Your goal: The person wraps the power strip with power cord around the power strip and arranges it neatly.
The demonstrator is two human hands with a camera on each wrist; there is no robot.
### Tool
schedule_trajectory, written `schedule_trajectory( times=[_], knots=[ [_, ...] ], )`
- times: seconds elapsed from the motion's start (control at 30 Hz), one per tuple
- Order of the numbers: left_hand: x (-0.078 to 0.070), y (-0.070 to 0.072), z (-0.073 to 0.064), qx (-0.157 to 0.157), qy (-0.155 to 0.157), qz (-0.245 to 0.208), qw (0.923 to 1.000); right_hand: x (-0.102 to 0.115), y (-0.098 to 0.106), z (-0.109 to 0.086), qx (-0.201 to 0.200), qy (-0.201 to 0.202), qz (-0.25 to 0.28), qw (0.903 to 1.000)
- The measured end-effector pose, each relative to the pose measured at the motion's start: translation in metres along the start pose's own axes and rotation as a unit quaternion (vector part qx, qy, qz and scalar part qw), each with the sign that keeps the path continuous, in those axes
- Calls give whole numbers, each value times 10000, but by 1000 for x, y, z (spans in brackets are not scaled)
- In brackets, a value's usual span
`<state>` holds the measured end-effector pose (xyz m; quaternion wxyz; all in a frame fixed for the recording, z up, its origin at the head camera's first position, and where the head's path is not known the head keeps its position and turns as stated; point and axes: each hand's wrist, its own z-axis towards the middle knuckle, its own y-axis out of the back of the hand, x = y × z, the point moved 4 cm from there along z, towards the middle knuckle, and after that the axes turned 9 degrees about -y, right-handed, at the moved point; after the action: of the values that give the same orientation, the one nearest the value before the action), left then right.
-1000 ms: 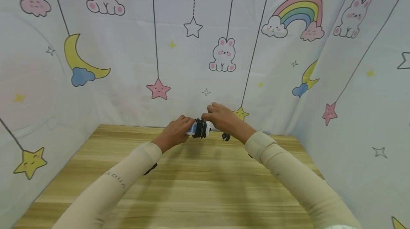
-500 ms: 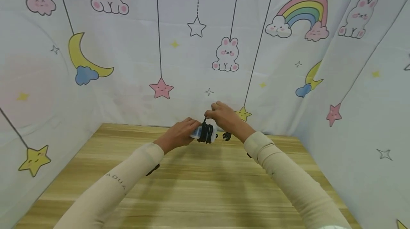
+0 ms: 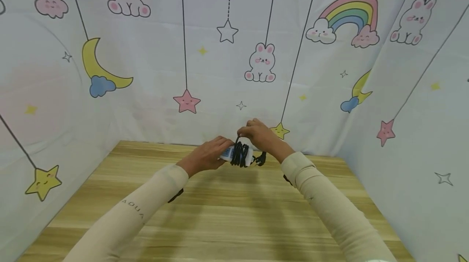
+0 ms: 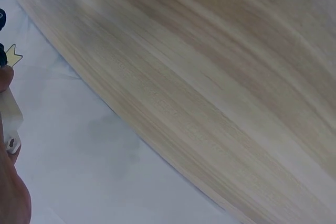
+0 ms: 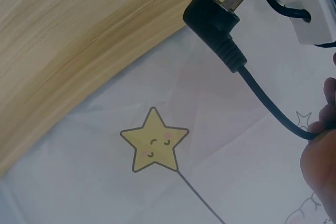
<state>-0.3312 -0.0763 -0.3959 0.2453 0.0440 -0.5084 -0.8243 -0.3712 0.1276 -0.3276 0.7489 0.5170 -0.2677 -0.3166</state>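
Note:
Above the far part of the table, a white power strip [image 3: 227, 154] with a blue patch has its black cord [image 3: 240, 155] wound round it in several loops. My left hand [image 3: 205, 155] grips the strip's left end; the left wrist view catches only part of the thumb side at its edge. At the strip's right, my right hand [image 3: 259, 134] pinches a raised length of the cord. The black plug [image 5: 212, 19] dangles from that hand, its metal prongs bare, close to the strip's end where the cord enters. Most right-hand fingers are cut off in the right wrist view.
The wood-grain table [image 3: 212, 217] lies below both hands. A white cloth backdrop [image 3: 154, 75] printed with rabbits, stars and rainbows rises right behind the table's far edge and along both sides.
The strip has tilted, its right end lower, and shifted slightly right in view. A stretch of cord now rises from the loops to my right hand. The plug hangs nearer the strip.

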Motion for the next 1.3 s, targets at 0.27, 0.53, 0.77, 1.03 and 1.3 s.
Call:
schedule_trajectory(
  times=[0.27,0.53,0.77,1.03,1.3],
  knots=[
    [0,-3,-3,-549,-131,-18,9984,-7,-4,3,456,-499,878,9938],
    [-1,-5,1,-829,-72,-274,9962,-15,-10,-4,686,-1440,2194,9625],
    [-4,-4,1,-1013,-95,-475,9937,-22,-13,-9,959,-2041,3369,9142],
    [-6,-7,1,-1015,-136,-558,9932,-25,-18,-16,1092,-2457,4114,8709],
    [-7,-2,6,-849,-317,-488,9947,-26,-17,-12,915,-2773,4154,8615]
  ],
)
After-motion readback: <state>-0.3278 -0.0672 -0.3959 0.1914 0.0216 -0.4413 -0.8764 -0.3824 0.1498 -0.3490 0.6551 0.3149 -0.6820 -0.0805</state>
